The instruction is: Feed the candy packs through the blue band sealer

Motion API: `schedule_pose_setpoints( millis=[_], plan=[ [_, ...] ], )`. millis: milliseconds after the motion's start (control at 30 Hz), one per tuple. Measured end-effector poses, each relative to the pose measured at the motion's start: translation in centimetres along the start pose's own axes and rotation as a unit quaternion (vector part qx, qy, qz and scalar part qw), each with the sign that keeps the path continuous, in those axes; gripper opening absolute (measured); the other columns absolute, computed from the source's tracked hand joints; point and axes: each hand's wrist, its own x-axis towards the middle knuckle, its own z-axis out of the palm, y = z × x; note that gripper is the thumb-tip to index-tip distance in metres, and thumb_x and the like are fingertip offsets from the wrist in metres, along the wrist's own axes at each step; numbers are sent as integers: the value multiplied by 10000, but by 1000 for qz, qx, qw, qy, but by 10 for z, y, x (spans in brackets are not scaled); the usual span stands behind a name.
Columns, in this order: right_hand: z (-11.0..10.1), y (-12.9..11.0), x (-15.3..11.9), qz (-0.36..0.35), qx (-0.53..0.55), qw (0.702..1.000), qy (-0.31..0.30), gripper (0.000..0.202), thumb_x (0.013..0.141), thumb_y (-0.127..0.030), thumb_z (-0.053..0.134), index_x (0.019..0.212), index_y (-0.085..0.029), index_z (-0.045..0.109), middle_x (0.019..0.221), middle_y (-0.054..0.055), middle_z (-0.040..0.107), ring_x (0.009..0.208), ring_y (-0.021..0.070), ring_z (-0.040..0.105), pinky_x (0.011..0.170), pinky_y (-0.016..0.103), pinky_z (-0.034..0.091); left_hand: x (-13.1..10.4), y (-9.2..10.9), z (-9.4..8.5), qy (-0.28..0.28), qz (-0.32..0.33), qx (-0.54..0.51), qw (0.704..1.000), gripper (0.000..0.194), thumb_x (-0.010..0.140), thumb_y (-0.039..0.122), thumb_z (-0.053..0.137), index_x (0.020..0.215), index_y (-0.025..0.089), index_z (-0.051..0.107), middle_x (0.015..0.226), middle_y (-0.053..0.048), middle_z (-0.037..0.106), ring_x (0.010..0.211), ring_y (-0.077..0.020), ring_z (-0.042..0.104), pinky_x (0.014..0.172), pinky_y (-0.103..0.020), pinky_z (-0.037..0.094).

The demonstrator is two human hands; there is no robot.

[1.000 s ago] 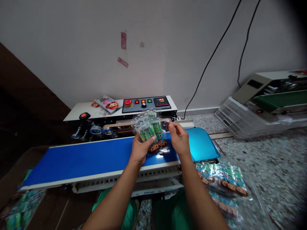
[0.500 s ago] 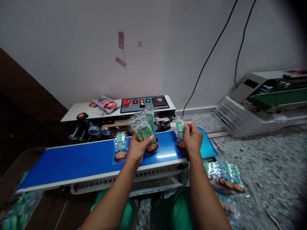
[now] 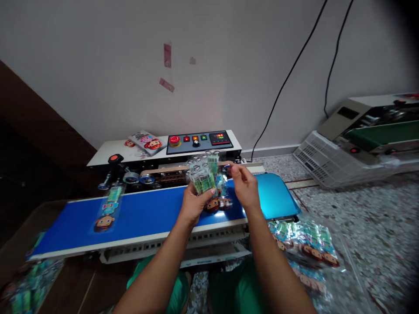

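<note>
In my left hand [image 3: 195,201] is a fanned bunch of clear packets [image 3: 203,181], with barcodes, green print, small rings at the top and a brown-haired cartoon figure below. They hang over the blue conveyor belt [image 3: 147,213] of a sealing machine. My right hand [image 3: 246,186] hovers over the belt's right part, thumb and forefinger slightly apart, holding nothing visible. Just left of it, a single packet [image 3: 224,192] lies on the belt, partly behind the bunch. Another packet [image 3: 108,209] lies near the belt's left end, its top edge by the rollers.
Behind the belt, the control panel [image 3: 199,141] has a red stop button and lit digits. A printed packet [image 3: 149,143] rests on the machine's top. More packets [image 3: 314,244] lie at lower right, others [image 3: 29,283] at lower left. A white crate [image 3: 317,159] stands right.
My right hand has let go of a packet and drawn left and slightly up. That packet has moved left beside the bunch. The other belt packet has travelled left to the rollers.
</note>
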Motion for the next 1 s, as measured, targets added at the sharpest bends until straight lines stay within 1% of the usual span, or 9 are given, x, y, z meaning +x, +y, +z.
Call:
schedule_pose_setpoints(
  millis=[67,167,267,367,467,633,700,833,1000],
  plan=[
    [4,-14,-5,-1,100,995,-4,302,840,-431,534,992,-198,651,980,55,679,882,178,614,783,306,473,-1,0,0,-7,1,2,1000,405,583,242,797,945,152,637,861,-45,724,759,-185,676,746,-301,518],
    [5,-23,-8,5,152,985,77,233,828,-399,567,891,-186,639,870,37,677,810,157,625,762,301,486,-3,2,1,-27,-17,-5,999,415,592,258,793,953,147,621,788,-53,726,700,-196,681,696,-313,526],
    [0,-21,-5,23,195,970,140,263,873,-426,485,930,-185,575,843,32,670,760,143,631,724,307,500,-3,3,1,-30,-32,-13,999,419,595,266,790,956,149,615,768,-56,724,682,-206,682,666,-323,528],
    [0,-19,-5,42,193,976,94,292,825,-432,560,981,-186,583,914,48,681,804,152,631,722,299,495,-3,2,2,-22,-17,-2,1000,411,573,242,801,939,157,636,800,-41,723,690,-185,675,695,-307,519],
    [7,-21,-9,28,164,985,46,241,792,-385,615,905,-175,645,888,39,680,817,152,615,746,282,474,-4,1,4,-29,-5,7,1000,407,559,231,806,932,164,658,872,-39,723,746,-178,669,752,-302,507],
    [-1,-14,-5,17,134,972,191,270,858,-416,500,935,-171,585,876,27,629,789,137,575,719,268,453,-6,0,4,-65,-25,21,997,358,608,275,779,918,147,652,861,-63,722,762,-196,672,739,-319,515],
    [-16,-2,1,23,85,972,215,283,873,-429,461,947,-172,555,855,23,605,750,131,554,683,256,436,-5,1,2,-50,-28,22,998,389,590,269,791,928,150,641,894,-71,719,761,-200,674,730,-323,520],
    [-44,26,9,39,-124,980,149,239,881,-368,433,901,-174,572,797,31,606,702,148,529,656,259,375,-5,8,1,-49,-26,-11,998,492,585,260,794,1019,160,586,955,-90,705,749,-220,684,684,-347,538],
    [-47,44,10,111,-333,935,57,236,888,-287,405,945,-166,598,751,56,618,669,168,510,622,267,294,-5,11,1,-34,-24,-35,999,510,578,233,799,1021,175,553,872,-53,704,726,-221,688,672,-358,544]
  ],
)
